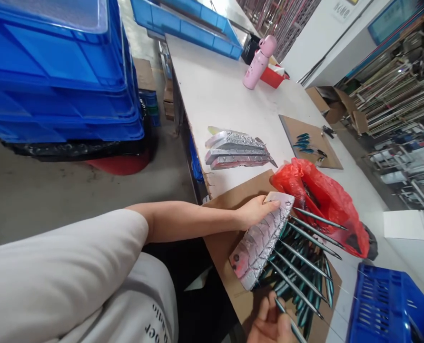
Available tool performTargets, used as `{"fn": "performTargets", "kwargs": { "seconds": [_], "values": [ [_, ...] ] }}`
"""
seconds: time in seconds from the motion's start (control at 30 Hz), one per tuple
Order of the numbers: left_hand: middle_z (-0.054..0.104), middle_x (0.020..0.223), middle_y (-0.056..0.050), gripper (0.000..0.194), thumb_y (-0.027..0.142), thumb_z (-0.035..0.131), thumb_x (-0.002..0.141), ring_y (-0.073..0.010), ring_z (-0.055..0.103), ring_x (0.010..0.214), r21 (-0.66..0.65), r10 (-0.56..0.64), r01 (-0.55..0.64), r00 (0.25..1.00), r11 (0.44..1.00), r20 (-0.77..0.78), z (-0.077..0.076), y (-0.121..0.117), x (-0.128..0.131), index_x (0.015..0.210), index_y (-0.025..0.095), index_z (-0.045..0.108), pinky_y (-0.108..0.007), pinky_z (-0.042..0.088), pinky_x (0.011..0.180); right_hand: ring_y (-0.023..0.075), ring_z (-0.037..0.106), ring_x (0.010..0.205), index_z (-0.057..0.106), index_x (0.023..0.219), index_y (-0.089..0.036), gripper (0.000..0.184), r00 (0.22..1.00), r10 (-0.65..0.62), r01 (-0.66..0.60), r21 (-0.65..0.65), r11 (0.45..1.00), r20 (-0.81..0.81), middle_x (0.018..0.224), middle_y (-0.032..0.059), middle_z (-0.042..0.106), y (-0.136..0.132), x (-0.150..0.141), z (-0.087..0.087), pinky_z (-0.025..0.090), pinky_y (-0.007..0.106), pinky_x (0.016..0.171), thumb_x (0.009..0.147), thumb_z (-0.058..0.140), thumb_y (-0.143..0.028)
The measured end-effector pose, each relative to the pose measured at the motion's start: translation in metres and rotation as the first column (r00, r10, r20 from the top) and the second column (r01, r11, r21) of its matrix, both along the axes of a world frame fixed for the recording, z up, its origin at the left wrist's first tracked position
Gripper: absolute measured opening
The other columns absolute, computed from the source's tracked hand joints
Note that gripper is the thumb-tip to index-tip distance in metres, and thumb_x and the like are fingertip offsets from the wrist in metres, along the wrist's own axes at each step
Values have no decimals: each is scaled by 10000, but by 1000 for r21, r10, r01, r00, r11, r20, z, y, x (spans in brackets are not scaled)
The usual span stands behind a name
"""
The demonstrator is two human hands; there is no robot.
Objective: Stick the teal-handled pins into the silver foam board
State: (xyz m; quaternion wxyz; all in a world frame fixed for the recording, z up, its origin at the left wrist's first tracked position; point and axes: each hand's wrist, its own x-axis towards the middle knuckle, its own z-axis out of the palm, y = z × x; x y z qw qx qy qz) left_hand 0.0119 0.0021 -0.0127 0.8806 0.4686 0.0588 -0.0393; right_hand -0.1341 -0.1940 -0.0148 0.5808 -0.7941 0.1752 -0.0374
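My left hand point(253, 211) grips the upper end of a long silver foam block point(261, 240) with a cracked, glittery skin. Several teal-handled metal spikes point(304, 252) stick out of its right side like a comb. At the bottom edge, my right hand point(271, 324) pinches one more teal spike point(286, 319) just below the block. A pile of loose teal spikes point(313, 290) lies on the brown cardboard sheet point(226, 247) under both hands.
A red plastic bag point(320, 200) lies right of the block. Three more silver blocks point(236, 150) are stacked on the white table point(219, 90). Farther off are another cardboard sheet point(310, 143), a pink bottle point(259, 62) and blue crates point(386, 305) point(62, 71).
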Motion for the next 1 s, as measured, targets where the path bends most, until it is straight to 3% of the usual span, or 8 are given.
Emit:
{"fn": "performTargets", "kwargs": {
  "seconds": [0.07, 0.13, 0.2, 0.37, 0.7, 0.87, 1.0],
  "values": [
    [608, 908, -58, 477, 535, 508, 751, -133, 548, 721, -21, 6, -5, 1000, 1000, 9, 2, 1, -1, 1006, 135, 557, -249, 440, 663, 93, 611, 821, 592, 839, -339, 161, 982, -190, 176, 292, 940, 19, 774, -96, 656, 22, 6, -5, 531, 268, 697, 682, 567, -364],
    [610, 908, -54, 471, 530, 514, 749, -136, 549, 727, -25, 5, -5, 1000, 1000, 6, 5, 2, -3, 1007, 138, 556, -250, 440, 673, 66, 617, 788, 614, 806, -312, 197, 944, -326, 303, 495, 814, -41, 738, -117, 665, 40, 14, -1, 524, 182, 675, 612, 617, -280],
    [612, 924, -55, 471, 524, 521, 746, -142, 552, 739, -8, -2, 2, 1000, 1000, -6, 8, 3, -4, 1022, 143, 555, -254, 440, 686, 52, 618, 773, 623, 806, -284, 190, 929, -350, 358, 547, 756, -124, 741, -111, 672, 52, 20, 6, 515, 150, 680, 623, 597, -236],
    [612, 951, -55, 457, 516, 521, 751, -142, 555, 758, 10, -4, 4, 1000, 1000, -22, 7, 2, -3, 1027, 153, 549, -245, 440, 683, 38, 615, 716, 628, 738, -257, 132, 900, -338, 435, 594, 677, -273, 698, -66, 672, 60, 26, 14, 497, 126, 625, 697, 508, -223],
    [627, 940, -54, 404, 517, 504, 766, -169, 573, 777, -29, 11, -10, 999, 1000, 33, -3, -5, 2, 992, 188, 571, -303, 464, 712, 64, 587, 594, 615, 692, -250, 105, 929, -253, 368, 609, 703, -269, 649, -63, 651, 58, 25, 11, 473, 149, 506, 592, 595, -280],
    [638, 953, -46, 413, 555, 523, 731, -201, 583, 812, 29, 16, -16, 1000, 999, -9, -9, -7, 6, 990, 238, 581, -330, 471, 707, 66, 570, 567, 608, 676, -247, 98, 932, -253, 360, 592, 721, -258, 628, -61, 639, 58, 25, 11, 470, 161, 508, 581, 598, -271],
    [645, 916, -33, 378, 545, 520, 737, -180, 587, 769, 3, 9, -9, 1000, 1000, 25, -9, -7, 6, 957, 246, 588, -313, 472, 691, 60, 546, 546, 610, 690, -236, 103, 938, -235, 343, 584, 735, -255, 622, -51, 631, 57, 25, 10, 458, 159, 502, 604, 585, -288]
  ]
}}
